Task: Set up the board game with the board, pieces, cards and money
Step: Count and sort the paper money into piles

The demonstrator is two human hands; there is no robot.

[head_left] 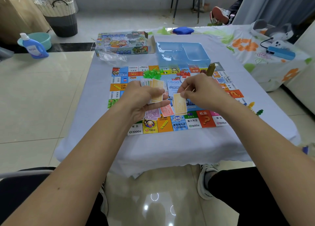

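Yellow note (180,104) is pinched by the right hand (202,92) over the board (170,123), probably for sorting by colour; the remaining money (153,91) is gripped fanned in the left hand (144,101).

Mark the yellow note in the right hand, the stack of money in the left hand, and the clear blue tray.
Yellow note (179,104), head view: middle of its face, below the pinch.
Stack of money (157,89), head view: top yellow note above the thumb.
Blue tray (196,62), head view: near front wall.
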